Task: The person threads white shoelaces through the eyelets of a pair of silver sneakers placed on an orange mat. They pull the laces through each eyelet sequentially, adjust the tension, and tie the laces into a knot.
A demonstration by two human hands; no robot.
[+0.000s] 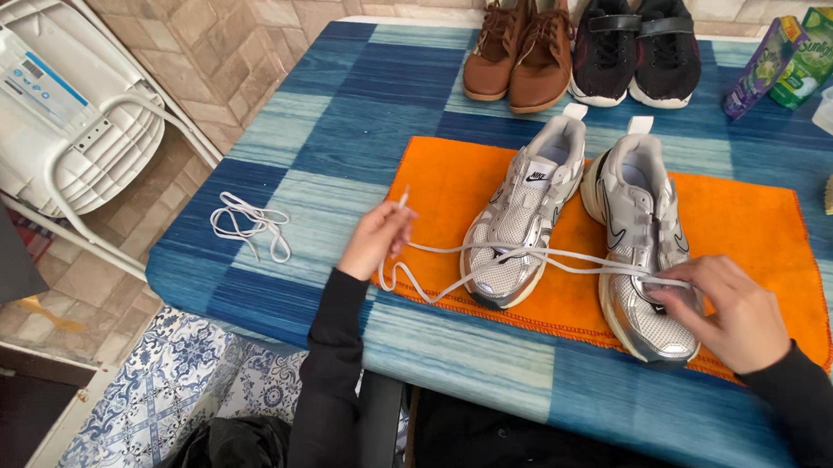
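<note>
White lace (537,254) taut | left hand (374,239) pinches end; right hand (730,313) clamps it

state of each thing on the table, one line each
right silver sneaker: lace partly pulled out, right hand on its toe end
left silver sneaker: unlaced
white lace: stretched between both hands, left hand pinching its end
loose lace: lying tangled
brown boots: laced
black sneakers: straps fastened
</note>
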